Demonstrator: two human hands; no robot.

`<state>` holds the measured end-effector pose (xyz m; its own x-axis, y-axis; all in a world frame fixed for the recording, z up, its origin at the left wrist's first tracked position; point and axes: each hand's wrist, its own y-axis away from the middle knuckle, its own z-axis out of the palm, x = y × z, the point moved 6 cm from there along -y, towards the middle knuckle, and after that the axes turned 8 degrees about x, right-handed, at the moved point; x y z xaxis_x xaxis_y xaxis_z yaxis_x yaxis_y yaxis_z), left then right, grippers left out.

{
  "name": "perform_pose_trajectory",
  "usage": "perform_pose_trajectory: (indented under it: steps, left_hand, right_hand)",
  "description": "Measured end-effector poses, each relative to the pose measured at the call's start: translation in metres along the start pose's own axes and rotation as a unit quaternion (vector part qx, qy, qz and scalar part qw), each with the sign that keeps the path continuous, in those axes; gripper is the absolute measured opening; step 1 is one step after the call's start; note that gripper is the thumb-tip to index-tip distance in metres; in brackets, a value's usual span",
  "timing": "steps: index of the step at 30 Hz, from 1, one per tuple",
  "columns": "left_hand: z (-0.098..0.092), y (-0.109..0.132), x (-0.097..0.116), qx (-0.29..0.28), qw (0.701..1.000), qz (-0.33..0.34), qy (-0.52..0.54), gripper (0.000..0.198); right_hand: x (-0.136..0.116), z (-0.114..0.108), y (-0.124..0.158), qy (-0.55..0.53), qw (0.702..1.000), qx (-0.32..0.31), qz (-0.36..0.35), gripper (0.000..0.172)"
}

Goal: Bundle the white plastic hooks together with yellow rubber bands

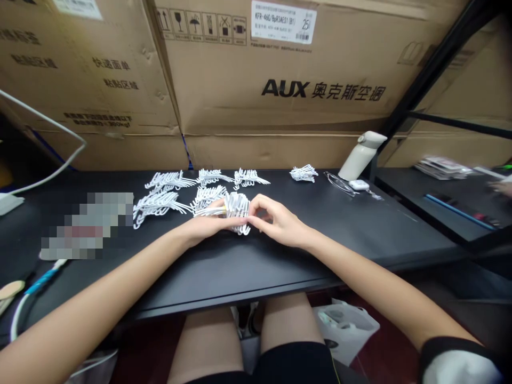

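Note:
Near the front middle of the black desk, my left hand (208,224) is closed around a bundle of white hooks (238,205), thumb along its near side. The thin rods have curved ends that point toward me, and a small yellowish spot shows on them. My right hand (276,218) is bent in a pinch at the bundle's right side, its fingertips touching the hooks; anything smaller between them is hidden. Just behind my left hand lies another bunch of white hooks (210,194), partly covered. More bunches lie left and behind, including one larger bunch (160,205).
Cardboard boxes (280,114) stand along the back of the desk (256,261). To the right are a white bottle (362,154), glasses (340,183) and a white earphone case (359,185). A blurred-out flat object (88,226) with a cable lies left. A plastic bag (348,328) sits below.

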<state>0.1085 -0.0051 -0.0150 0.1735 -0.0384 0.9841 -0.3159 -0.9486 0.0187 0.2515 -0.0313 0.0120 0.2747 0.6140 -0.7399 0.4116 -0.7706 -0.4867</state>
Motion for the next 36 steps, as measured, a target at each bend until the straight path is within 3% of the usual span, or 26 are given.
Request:
perform_pose_trajectory:
  steps: [5, 8, 15, 20, 27, 30, 33, 36]
  left_hand:
    - [-0.004, -0.003, -0.007, -0.025, 0.996, -0.055, 0.064, 0.037]
    - [-0.002, -0.002, -0.003, -0.048, 0.993, -0.053, 0.096, 0.034]
    - [0.010, 0.003, -0.006, -0.077, 0.990, -0.088, 0.084, 0.033]
    - [0.021, 0.007, -0.002, -0.171, 0.976, -0.098, 0.089, 0.024]
    - [0.030, 0.020, 0.000, -0.321, 0.931, -0.138, 0.107, 0.025]
    - [0.028, 0.019, 0.002, -0.328, 0.928, -0.114, 0.136, 0.027]
    - [0.027, 0.017, -0.001, -0.329, 0.926, -0.116, 0.140, 0.024]
    - [0.028, 0.020, -0.007, -0.358, 0.913, -0.139, 0.139, 0.023]
  right_hand:
    - [0.012, 0.006, -0.004, -0.194, 0.977, -0.003, 0.091, 0.026]
    - [0.015, 0.007, -0.006, -0.238, 0.963, -0.029, 0.123, 0.029]
    - [0.018, -0.009, -0.007, -0.106, 0.979, -0.132, 0.114, 0.014]
    - [0.014, -0.018, -0.011, -0.065, 0.992, -0.067, 0.081, 0.014]
    - [0.012, -0.002, -0.011, -0.197, 0.974, -0.050, 0.096, 0.013]
    - [0.013, 0.001, -0.012, -0.219, 0.967, -0.075, 0.107, 0.013]
    - [0.012, -0.001, -0.011, -0.175, 0.975, -0.087, 0.102, 0.011]
    - [0.003, -0.007, -0.009, -0.071, 0.996, -0.044, 0.025, 0.013]
